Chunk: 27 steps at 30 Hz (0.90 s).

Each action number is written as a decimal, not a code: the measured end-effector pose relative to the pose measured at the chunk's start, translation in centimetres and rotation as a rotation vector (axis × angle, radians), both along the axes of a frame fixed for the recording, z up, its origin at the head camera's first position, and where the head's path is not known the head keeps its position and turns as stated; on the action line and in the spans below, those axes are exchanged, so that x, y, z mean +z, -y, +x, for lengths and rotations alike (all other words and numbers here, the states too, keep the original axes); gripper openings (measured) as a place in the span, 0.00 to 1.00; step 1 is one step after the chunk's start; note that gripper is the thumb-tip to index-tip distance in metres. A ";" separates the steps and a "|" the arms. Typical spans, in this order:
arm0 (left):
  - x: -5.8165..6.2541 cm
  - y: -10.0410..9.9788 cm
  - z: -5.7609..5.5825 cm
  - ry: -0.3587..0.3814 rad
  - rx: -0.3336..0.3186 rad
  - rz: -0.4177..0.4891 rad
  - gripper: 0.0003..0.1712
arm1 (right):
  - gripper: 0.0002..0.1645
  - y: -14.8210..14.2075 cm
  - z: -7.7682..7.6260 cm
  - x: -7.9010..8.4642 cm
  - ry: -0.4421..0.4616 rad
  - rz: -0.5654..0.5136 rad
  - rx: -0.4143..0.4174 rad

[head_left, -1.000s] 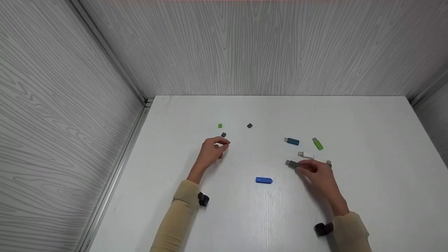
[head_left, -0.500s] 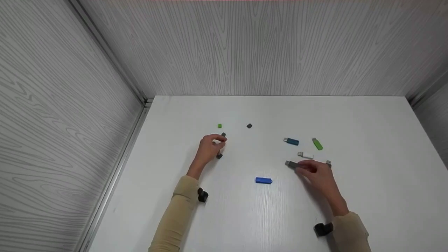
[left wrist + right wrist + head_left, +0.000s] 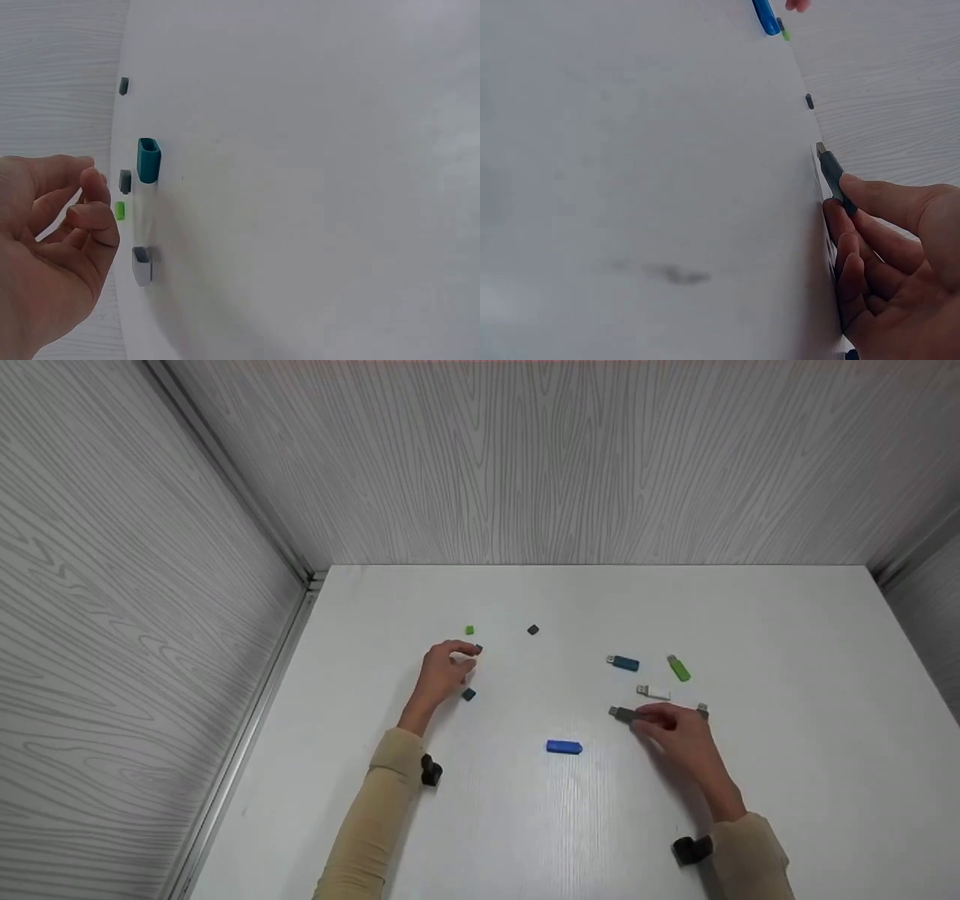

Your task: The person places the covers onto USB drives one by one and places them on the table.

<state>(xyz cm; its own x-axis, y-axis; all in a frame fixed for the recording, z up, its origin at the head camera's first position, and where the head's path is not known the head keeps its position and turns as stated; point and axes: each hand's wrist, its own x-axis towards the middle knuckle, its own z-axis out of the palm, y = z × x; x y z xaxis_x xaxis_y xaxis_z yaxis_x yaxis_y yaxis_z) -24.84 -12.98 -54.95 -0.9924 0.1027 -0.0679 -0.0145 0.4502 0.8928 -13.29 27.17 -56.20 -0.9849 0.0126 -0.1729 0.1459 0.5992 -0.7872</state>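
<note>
In the head view my left hand [image 3: 441,679] reaches over several small loose USB stick caps, its thumb and index finger apart. Its index fingertip is nearest a dark grey cap [image 3: 479,649]; whether they touch I cannot tell. Behind that lies a green cap [image 3: 469,630], and by the palm a teal cap [image 3: 148,161]. A light grey cap [image 3: 141,266] shows in the left wrist view. My right hand [image 3: 679,739] pinches a dark grey USB stick [image 3: 834,178] between thumb and fingers, its bare metal plug pointing left.
Near the right hand lie a blue-teal USB stick [image 3: 624,663], a green one [image 3: 679,668], a white one [image 3: 655,692] and a partly hidden one [image 3: 703,711]. A blue stick [image 3: 564,747] lies in front, another dark cap [image 3: 533,629] farther back. Grey wood-grain walls [image 3: 525,465] border the table.
My left hand has moved away from me and slightly left, its thumb and index finger parting. The teal cap beneath it has come into sight. My right hand stays put with the USB stick.
</note>
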 end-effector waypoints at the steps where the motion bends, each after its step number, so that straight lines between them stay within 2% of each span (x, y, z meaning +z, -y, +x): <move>1: 0.0 0.1 -0.1 -0.002 0.000 -0.002 0.15 | 0.21 0.0 0.0 0.0 -0.002 0.000 0.000; 19: -0.2 -0.4 -1.7 0.028 0.035 -0.176 0.19 | 0.21 -0.1 0.0 -0.2 0.006 -0.013 -0.001; 27: -0.2 -0.7 -2.0 -0.025 0.009 -0.188 0.20 | 0.22 -0.1 0.0 -0.1 0.019 -0.018 -0.009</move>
